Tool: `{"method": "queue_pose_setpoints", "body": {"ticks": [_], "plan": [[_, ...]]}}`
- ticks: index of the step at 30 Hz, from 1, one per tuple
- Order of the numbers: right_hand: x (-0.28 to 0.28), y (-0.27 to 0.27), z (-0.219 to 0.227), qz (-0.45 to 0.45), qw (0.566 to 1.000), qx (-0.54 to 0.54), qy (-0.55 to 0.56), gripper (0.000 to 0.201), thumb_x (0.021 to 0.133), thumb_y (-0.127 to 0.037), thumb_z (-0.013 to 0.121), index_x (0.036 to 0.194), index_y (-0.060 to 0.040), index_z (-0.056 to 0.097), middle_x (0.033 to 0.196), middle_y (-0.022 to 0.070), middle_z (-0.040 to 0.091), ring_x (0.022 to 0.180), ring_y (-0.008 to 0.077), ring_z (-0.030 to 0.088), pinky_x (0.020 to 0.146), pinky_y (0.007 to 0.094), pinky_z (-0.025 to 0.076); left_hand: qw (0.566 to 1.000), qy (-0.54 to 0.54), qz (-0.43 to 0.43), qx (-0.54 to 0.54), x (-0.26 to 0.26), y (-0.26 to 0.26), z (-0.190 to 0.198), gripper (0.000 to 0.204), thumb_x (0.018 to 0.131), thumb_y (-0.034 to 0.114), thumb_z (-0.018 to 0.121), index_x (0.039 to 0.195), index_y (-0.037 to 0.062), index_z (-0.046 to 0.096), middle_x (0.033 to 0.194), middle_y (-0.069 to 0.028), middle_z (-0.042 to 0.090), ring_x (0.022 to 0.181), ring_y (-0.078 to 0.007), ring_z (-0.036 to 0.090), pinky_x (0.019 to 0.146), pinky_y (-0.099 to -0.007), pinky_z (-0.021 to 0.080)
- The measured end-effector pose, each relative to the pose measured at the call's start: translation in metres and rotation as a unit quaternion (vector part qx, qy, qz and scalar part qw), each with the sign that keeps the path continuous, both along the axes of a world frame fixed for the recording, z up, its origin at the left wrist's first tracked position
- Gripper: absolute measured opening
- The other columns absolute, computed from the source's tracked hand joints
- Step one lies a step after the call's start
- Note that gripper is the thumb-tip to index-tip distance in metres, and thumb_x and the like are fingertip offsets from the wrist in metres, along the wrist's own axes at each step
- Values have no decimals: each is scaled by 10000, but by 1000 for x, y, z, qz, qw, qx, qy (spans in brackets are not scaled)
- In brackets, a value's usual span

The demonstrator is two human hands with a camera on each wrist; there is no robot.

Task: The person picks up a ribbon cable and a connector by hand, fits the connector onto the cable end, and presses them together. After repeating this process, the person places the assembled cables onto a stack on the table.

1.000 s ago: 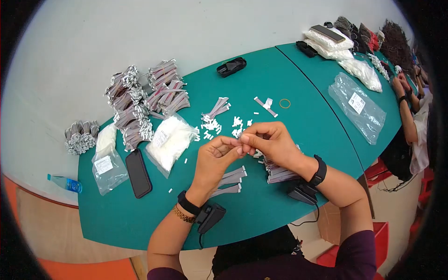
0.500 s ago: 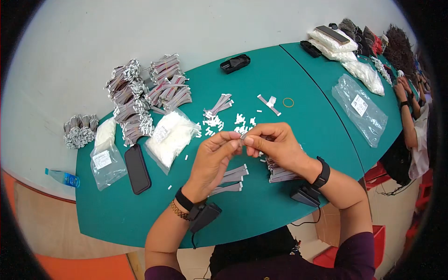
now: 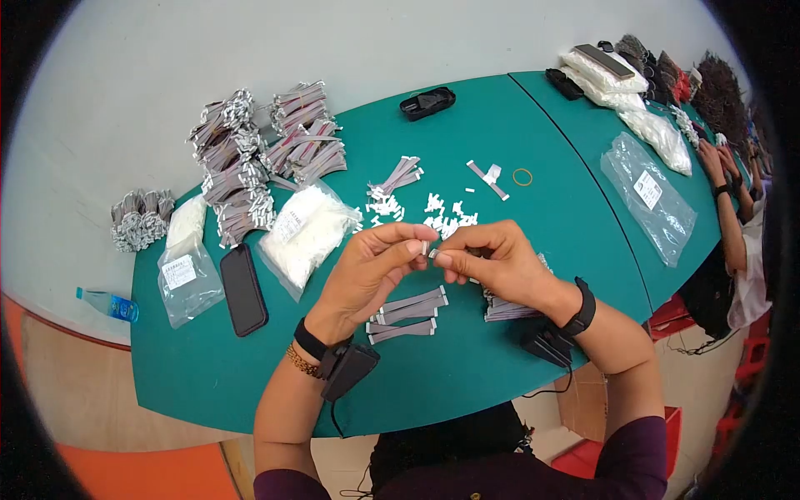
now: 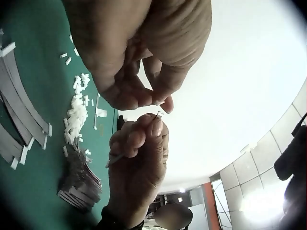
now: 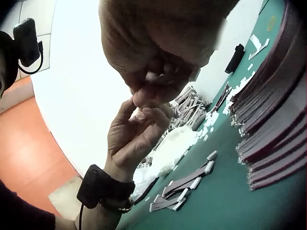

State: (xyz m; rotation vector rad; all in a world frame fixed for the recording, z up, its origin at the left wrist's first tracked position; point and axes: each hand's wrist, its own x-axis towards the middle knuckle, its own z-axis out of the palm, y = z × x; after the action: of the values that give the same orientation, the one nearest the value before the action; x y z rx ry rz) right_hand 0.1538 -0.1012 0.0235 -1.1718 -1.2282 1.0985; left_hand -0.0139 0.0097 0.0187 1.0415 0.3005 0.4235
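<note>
My left hand [image 3: 367, 271] pinches a small white connector [image 3: 425, 247] between thumb and index finger. Facing it, my right hand [image 3: 504, 265] pinches the end of a grey ribbon cable [image 3: 434, 253]; a small gap separates the two pieces. In the left wrist view, a white end of this cable [image 4: 114, 160] sticks out below the right hand's curled fingers. Several grey ribbon cables with white ends [image 3: 404, 327] lie below the left hand. A thick stack of ribbon cables [image 3: 510, 308] lies under the right hand, partly hidden. Loose white connectors [image 3: 450, 225] are scattered just beyond the fingertips.
Bundled cables [image 3: 237, 183] are heaped at the back left, near a bag of white pieces [image 3: 302, 237] and a phone [image 3: 243, 290]. Farther back are a black case [image 3: 427, 103] and a rubber band [image 3: 522, 177]. Another person's hands [image 3: 718, 162] work at far right.
My fingertips, touching earlier, have drawn slightly apart, and the connector and the cable end now show between them. The head view has shifted a little.
</note>
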Motion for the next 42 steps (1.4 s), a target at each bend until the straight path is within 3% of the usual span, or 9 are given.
{"method": "queue_pose_setpoints", "body": {"ticks": [15, 42], "plan": [[-1, -2, 1, 14, 1000, 2, -3, 109, 853, -84, 586, 819, 3, 643, 673, 25, 609, 637, 56, 541, 582, 204, 439, 999, 8, -41, 9, 0, 0, 3, 208, 868, 79, 564, 1064, 14, 544, 986, -41, 570, 856, -114, 553, 755, -249, 457], [-1, -4, 4, 20, 1000, 13, -20, 91, 840, -59, 587, 851, 1, 654, 711, 31, 633, 650, 59, 550, 589, 211, 449, 998, 23, -61, -17, 1, -1, 7, 219, 870, 79, 562, 1069, -9, 537, 903, -36, 559, 759, -92, 504, 708, -216, 439]]}}
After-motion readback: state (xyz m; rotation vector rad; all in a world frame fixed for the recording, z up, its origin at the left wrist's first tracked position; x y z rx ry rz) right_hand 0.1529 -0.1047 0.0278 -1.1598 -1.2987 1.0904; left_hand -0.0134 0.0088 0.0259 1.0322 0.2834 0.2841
